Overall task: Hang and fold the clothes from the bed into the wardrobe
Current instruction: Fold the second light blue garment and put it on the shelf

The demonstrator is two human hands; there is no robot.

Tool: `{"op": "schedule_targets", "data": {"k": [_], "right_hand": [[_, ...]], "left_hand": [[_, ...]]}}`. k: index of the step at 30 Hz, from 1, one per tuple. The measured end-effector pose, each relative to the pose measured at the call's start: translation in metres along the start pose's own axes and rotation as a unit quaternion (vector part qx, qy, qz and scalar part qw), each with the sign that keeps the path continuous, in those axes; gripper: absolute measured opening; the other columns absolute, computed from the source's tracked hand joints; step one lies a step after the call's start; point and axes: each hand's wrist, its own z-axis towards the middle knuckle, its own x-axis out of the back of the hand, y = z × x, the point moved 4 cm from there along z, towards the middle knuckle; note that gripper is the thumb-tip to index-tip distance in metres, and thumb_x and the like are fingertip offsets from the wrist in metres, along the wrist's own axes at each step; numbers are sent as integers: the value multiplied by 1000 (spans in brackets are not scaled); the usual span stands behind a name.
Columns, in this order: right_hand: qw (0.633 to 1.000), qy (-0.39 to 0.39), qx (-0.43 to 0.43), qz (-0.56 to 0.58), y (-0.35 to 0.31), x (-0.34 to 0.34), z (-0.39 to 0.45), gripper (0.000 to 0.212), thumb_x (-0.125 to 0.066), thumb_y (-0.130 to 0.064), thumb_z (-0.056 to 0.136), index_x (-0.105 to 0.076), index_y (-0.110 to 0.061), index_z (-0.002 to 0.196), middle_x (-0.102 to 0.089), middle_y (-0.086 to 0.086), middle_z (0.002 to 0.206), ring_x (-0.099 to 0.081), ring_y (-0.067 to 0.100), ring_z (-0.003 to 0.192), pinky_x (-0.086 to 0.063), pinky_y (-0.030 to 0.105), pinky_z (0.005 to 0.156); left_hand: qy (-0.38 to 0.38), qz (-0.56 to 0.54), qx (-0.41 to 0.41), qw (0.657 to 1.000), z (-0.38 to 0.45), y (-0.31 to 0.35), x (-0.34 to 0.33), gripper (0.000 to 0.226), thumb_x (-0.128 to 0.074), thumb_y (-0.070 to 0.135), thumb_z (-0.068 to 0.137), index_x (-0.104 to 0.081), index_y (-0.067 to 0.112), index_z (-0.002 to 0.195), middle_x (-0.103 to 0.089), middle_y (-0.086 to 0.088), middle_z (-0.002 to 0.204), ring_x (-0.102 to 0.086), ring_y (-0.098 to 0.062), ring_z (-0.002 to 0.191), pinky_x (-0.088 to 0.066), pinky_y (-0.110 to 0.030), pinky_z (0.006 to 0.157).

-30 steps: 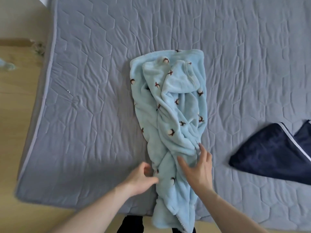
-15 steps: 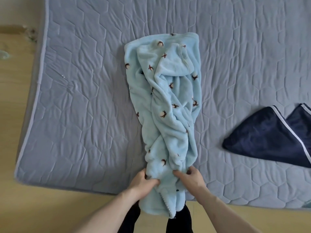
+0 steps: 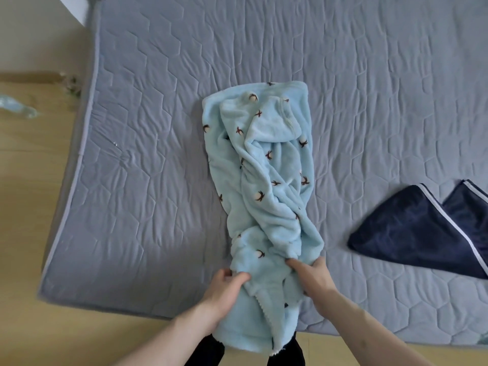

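From the head view, a light blue fleece garment (image 3: pixel 264 186) with small brown-and-white sprigs lies bunched lengthwise down the middle of the grey quilted bed (image 3: pixel 148 159), its near end spilling over the bed's edge toward the person's dark trousers. The left hand (image 3: pixel 224 289) grips the fleece at its left side near the edge of the bed, thumb on top and fingers curled under the fabric. The right hand (image 3: pixel 311 281) holds the right side of the same end, fingers closed round a fold of the cloth. The two hands sit close together with the fleece gathered between them. Well off to the right on the bed lies a dark navy garment (image 3: pixel 412 233) with a pale stripe. Wooden floor (image 3: pixel 29 207) shows to the left of the bed.
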Motion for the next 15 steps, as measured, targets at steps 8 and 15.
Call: {"op": "schedule_targets", "data": {"k": [8, 15], "right_hand": [[999, 2, 27, 44, -104, 18, -20, 87, -78, -28, 84, -27, -38, 155, -59, -12, 108, -69, 17, 94, -59, 30, 58], [995, -13, -24, 97, -198, 15, -10, 23, -76, -19, 84, -71, -5, 102, -73, 9, 81, -68, 15, 53, -54, 22, 49]], "left_hand": [[-59, -113, -73, 989, -32, 120, 26, 62, -86, 30, 68, -60, 15, 122, -76, -12, 106, -76, -29, 93, -62, -43, 82], [-193, -251, -107, 942, -40, 217, 41, 23, -65, 17, 85, -79, 13, 102, -76, -14, 106, -75, -25, 94, -60, -34, 77]]}}
